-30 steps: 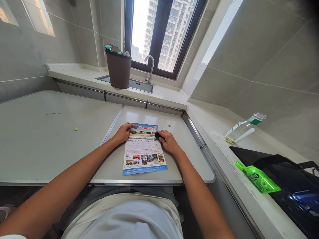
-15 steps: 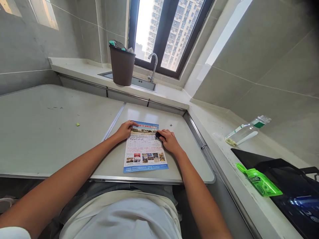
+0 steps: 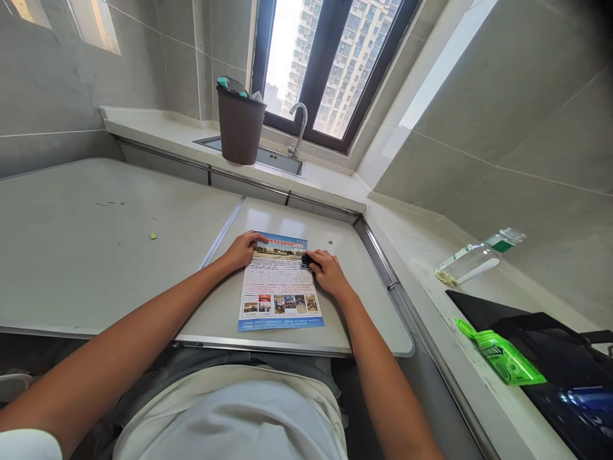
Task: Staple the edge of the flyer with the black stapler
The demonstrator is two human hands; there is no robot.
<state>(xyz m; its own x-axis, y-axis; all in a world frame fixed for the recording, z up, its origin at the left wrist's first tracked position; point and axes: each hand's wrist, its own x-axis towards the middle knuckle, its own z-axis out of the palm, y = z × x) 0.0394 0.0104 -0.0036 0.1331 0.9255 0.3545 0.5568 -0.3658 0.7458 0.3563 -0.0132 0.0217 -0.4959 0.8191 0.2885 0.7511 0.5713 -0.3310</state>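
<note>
A printed flyer (image 3: 282,281) with a blue border, red heading and small photos lies flat on the white folding table (image 3: 205,322). On its upper left edge rest the fingers of my left hand (image 3: 243,249), stretched out and holding nothing. My right hand (image 3: 327,268) is closed around a small black object (image 3: 307,260) at the flyer's upper right edge; its exact kind is mostly hidden by my fingers. Pale marks show in the flyer's top right corner, close to that object.
Small dark scraps (image 3: 330,242) and a yellow-green bit (image 3: 153,236) lie on the table. A brown bin (image 3: 240,131) stands by the sink (image 3: 282,161) and faucet (image 3: 297,128). On the right counter are a clear bottle (image 3: 479,259), a green mint container (image 3: 510,358) and a black bag (image 3: 550,338).
The whole view has shifted slightly. Both hands keep nearly the same places on the flyer, and the black object is still at its upper right edge.
</note>
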